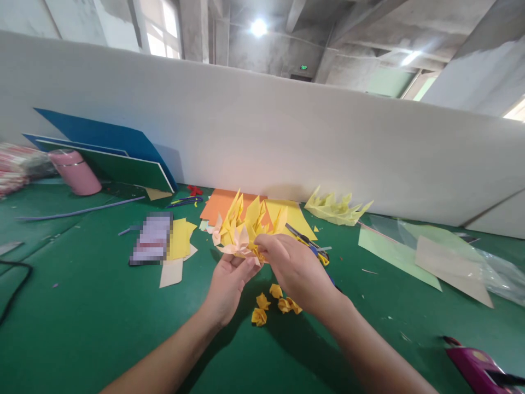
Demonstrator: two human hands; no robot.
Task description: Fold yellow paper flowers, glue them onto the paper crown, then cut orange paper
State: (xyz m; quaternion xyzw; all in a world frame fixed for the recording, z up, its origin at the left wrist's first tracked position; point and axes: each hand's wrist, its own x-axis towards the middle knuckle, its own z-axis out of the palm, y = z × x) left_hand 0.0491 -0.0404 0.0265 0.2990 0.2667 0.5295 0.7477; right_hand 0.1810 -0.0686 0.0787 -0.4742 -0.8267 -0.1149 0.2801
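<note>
The clock is read from the yellow paper crown (235, 221), with twelve o'clock pointing away from the person. This crown is in the middle, held up above the green table (123, 334), and it carries pale pink paper flowers (241, 241) on its near side. The left hand (227, 287) holds the crown from below, at about seven o'clock, the thumb lying along its lower edge. The right hand (297, 265) is narrow, with fingers bent close together at the crown's near right part, at four o'clock. Its fingertips are partly hidden, so I cannot tell if it grips something.

On the table at five o'clock there is a small group of folded yellow flowers (259, 317), below the right hand. At three o'clock, just beside this hand, lie the scissors (315, 250). Between two and three o'clock stands a pale yellow crown (336, 212), near the white wall (262, 126). Behind the held crown, towards eleven o'clock, is an orange sheet (213, 207). At nine o'clock is a phone (153, 235) with a blurred screen, with yellow paper (178, 239) beside it. Farther, at ten o'clock, a pink bottle (77, 172) stands before leaning boards (131, 171).
</note>
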